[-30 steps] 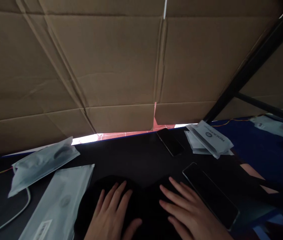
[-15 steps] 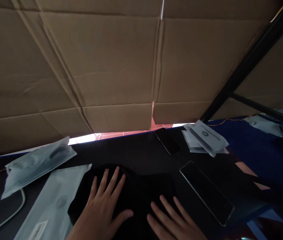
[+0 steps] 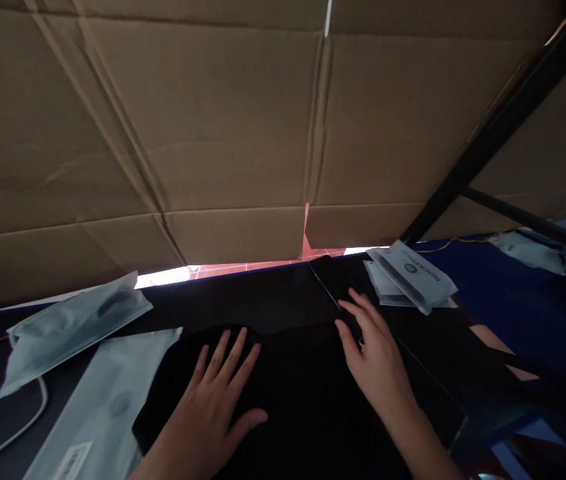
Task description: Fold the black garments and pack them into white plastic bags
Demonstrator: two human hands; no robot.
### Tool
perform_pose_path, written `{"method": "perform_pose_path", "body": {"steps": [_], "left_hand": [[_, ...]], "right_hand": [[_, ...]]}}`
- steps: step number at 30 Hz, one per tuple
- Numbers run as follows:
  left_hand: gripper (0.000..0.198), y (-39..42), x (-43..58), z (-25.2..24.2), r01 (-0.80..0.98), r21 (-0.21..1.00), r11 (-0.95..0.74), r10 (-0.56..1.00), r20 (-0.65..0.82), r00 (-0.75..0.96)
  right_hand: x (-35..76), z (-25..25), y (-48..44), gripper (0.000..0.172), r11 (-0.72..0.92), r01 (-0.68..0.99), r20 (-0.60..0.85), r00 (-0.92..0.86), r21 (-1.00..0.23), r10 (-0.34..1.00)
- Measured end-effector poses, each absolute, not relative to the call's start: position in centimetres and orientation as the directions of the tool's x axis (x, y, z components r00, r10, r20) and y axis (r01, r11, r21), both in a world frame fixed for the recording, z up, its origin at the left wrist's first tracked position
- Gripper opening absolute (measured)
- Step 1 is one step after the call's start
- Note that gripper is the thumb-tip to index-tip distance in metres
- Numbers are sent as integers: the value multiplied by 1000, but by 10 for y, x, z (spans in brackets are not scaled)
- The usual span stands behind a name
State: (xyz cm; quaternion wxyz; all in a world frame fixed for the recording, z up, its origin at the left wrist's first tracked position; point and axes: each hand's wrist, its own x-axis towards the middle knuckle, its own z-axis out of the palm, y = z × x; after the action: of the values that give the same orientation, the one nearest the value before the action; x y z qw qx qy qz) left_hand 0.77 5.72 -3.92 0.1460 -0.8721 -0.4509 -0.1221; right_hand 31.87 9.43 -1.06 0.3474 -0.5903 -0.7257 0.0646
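My left hand lies flat with fingers spread on a folded black cloth on the dark table. My right hand reaches forward with fingers stretched out; its fingertips touch the near end of a small black phone that lies by the table's far edge. The hand partly covers a larger black phone lying to the right of the cloth. Neither hand grips anything.
A big cardboard sheet stands behind the table. Grey plastic pouches lie at left, near left and back right. A cable curls at the left edge. A black frame bar slants at right.
My right hand has lifted off the black cloth and moved forward and right, onto the small phone. My left hand stays flat on the cloth, shifted only slightly.
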Motion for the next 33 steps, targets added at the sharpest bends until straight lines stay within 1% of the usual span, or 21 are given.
{"method": "perform_pose_path", "body": {"steps": [1,2,3,5,6,7,10,15,16,19,20,21,22,24,25,27,29,33], "left_hand": [[87,55,12,-38,834,-150,-532,758,355,547],[85,53,16,-36,843,-153,-515,764,364,533],[83,51,21,-35,850,-153,-504,769,368,522],[79,47,30,-37,856,-150,-495,773,374,512],[79,46,34,-39,856,-148,-496,772,377,512],[80,44,36,-42,854,-145,-499,769,380,514],[85,41,38,-50,851,-132,-508,769,376,517],[92,42,32,-51,852,-107,-513,781,355,514],[92,42,30,-50,852,-103,-513,783,351,514],[86,45,30,-45,869,-76,-488,803,350,482],[83,47,32,-43,884,-61,-463,819,352,453],[79,49,34,-41,900,-45,-433,836,354,419],[75,53,36,-39,915,-29,-403,852,354,386],[68,61,42,-37,932,-3,-363,874,346,342],[66,65,44,-37,933,4,-360,878,340,337],[65,73,46,-41,931,10,-364,882,326,341],[66,79,45,-48,936,10,-351,891,312,330],[64,82,40,-60,954,18,-299,913,297,280]], "right_hand": [[312,-11,91,39,309,818,453,-66,-485,889],[305,-11,85,42,348,820,464,-116,-454,878],[298,-12,78,45,417,814,446,-222,-405,867],[287,-16,62,54,546,776,321,-453,-317,831],[284,-18,55,60,586,755,245,-533,-293,810],[283,-21,49,65,601,745,180,-575,-289,798],[285,-29,43,76,581,747,72,-592,-323,802],[294,-29,44,83,531,763,12,-567,-368,823],[295,-29,43,88,516,774,-4,-556,-367,831],[299,-27,41,111,482,800,-23,-523,-357,852],[299,-25,41,113,476,805,-13,-513,-353,858],[298,-23,42,107,468,812,2,-499,-349,867],[296,-19,45,94,456,821,20,-479,-343,878],[289,-12,55,63,433,840,59,-439,-327,897],[286,-9,61,54,431,846,72,-432,-314,899],[279,-10,75,50,449,849,82,-445,-279,892],[275,-17,87,54,456,855,75,-452,-248,889],[275,-36,93,65,402,887,92,-391,-226,916]]}}
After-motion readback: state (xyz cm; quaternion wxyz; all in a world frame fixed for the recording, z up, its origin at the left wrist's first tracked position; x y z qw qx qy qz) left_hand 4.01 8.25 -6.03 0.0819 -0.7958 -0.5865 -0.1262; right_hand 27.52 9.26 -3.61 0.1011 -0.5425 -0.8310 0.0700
